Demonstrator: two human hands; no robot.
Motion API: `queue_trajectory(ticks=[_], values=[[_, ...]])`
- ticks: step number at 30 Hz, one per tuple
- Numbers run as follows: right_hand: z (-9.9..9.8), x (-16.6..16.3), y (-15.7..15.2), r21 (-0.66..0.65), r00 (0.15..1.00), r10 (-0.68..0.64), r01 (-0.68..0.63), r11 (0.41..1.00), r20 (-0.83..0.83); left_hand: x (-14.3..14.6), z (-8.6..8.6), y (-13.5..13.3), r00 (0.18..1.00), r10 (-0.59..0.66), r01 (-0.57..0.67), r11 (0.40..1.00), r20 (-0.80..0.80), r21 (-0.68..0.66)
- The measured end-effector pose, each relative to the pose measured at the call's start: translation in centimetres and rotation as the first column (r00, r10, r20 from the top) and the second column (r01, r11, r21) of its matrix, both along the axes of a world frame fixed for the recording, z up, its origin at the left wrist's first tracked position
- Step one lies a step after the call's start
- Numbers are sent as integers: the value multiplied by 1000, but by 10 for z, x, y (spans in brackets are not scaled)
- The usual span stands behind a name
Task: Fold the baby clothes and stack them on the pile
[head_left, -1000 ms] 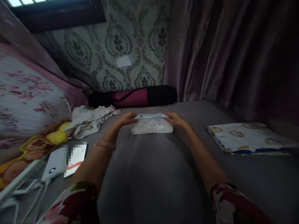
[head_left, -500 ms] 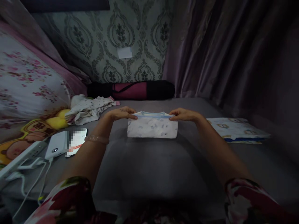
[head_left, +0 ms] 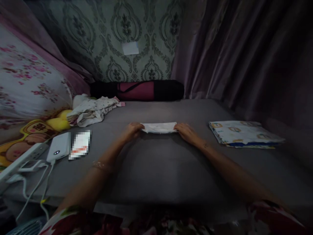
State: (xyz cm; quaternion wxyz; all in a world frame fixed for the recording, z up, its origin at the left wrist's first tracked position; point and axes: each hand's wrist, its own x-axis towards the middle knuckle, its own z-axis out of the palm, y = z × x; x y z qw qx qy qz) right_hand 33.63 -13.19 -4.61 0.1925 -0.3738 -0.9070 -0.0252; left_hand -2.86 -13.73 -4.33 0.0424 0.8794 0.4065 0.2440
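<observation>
A small white printed cloth, folded into a narrow strip, lies flat on the grey bed surface. My left hand pinches its left end, fingers closed on the fabric. At the opposite end my right hand grips the cloth the same way. Both arms reach forward from floral sleeves at the bottom of the view.
A folded patterned cloth lies to the right. A heap of crumpled light clothes sits at the back left beside a yellow toy. A white power bank with cables lies at the left. A pink-and-black rolled mat rests along the wall.
The cloth, held up by its top edge half a second ago, has been folded down and now lies flat as a thinner strip. Both hands lowered onto the bed with it.
</observation>
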Motion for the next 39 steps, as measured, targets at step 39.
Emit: queue_trajectory(ticks=[39], values=[[-24,-104,7,-242,985,-154,169,955,79,98,-29,0,893,293,-361,919,-342,-158]])
